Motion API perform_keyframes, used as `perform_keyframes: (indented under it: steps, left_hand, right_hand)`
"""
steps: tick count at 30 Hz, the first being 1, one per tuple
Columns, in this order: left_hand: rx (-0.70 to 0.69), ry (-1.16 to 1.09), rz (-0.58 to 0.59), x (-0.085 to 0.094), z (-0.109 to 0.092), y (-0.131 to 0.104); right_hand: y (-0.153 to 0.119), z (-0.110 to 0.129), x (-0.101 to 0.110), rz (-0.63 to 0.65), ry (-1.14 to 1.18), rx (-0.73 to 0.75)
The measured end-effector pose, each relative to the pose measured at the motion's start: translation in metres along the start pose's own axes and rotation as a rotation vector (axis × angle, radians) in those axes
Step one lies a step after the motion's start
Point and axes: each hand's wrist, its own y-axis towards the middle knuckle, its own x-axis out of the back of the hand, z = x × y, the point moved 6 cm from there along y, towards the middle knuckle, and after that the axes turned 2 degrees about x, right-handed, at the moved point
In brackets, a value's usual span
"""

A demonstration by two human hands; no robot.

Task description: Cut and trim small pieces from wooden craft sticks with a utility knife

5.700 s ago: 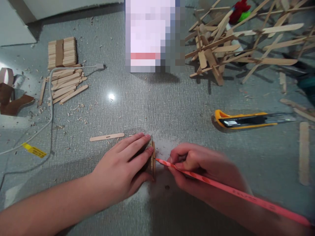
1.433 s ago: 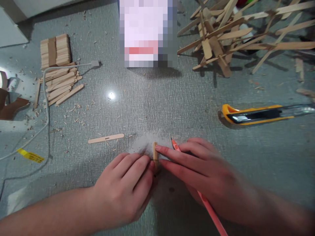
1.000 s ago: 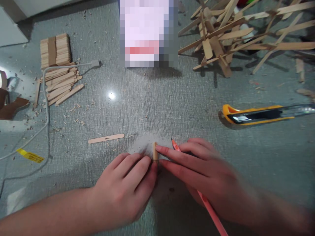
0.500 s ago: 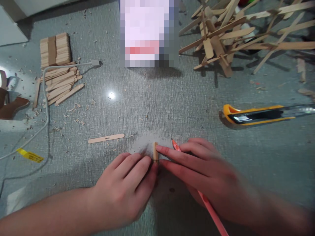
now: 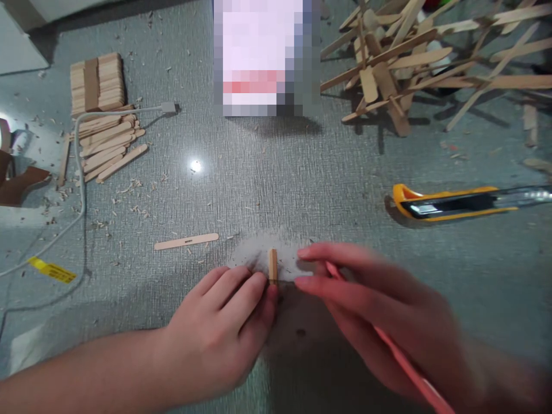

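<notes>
A short wooden piece [image 5: 273,265] points away from me at the lower middle, its near end pinched by my left hand [image 5: 230,328]. It lies over a pale, smudged patch of the table. To its right, my right hand [image 5: 375,310] holds a red pencil [image 5: 405,365] between its fingers, the pencil's back end slanting down to the right. My right index finger is stretched out and apart from the wooden piece. A single flat craft stick [image 5: 187,241] lies beyond my left hand.
A yellow and black cutter [image 5: 457,202] lies at the right. Bundled sticks [image 5: 98,83], loose sticks [image 5: 114,146] and a white cable [image 5: 80,167] are at the left. A stick structure [image 5: 388,63] stands at the back right, beside a pixelated object [image 5: 259,52].
My right hand has moved off the wooden piece to the right, carrying the pencil. My left hand has stayed at the wooden piece.
</notes>
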Motion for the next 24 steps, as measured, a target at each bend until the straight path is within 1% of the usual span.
perform_keyframes:
  steps: [2,4,6,9,12,15,24]
  left_hand:
    - [0.0,0.002,-0.006,0.0,-0.001,0.0]
    - [0.003,0.009,-0.001,0.001,-0.001,0.0]
    - [0.003,0.017,0.005,0.001,-0.001,-0.001]
    - [0.002,0.02,0.013,0.0,-0.001,-0.001]
    - [0.003,0.021,0.018,0.0,-0.001,-0.002]
    - [0.005,0.019,0.033,-0.001,-0.001,-0.003]
    - [0.005,0.024,0.035,0.0,0.0,-0.003]
  right_hand:
    - [0.005,-0.005,0.005,-0.053,0.062,-0.089]
    - [0.011,-0.011,0.005,-0.065,0.166,-0.155]
    - [0.016,-0.015,0.002,-0.046,0.249,-0.189]
    - [0.02,-0.016,-0.001,-0.044,0.268,-0.194]
    - [0.02,-0.012,-0.003,-0.064,0.277,-0.199]
    - [0.019,-0.007,-0.006,-0.041,0.313,-0.209]
    - [0.021,-0.009,-0.008,-0.013,0.247,-0.192]
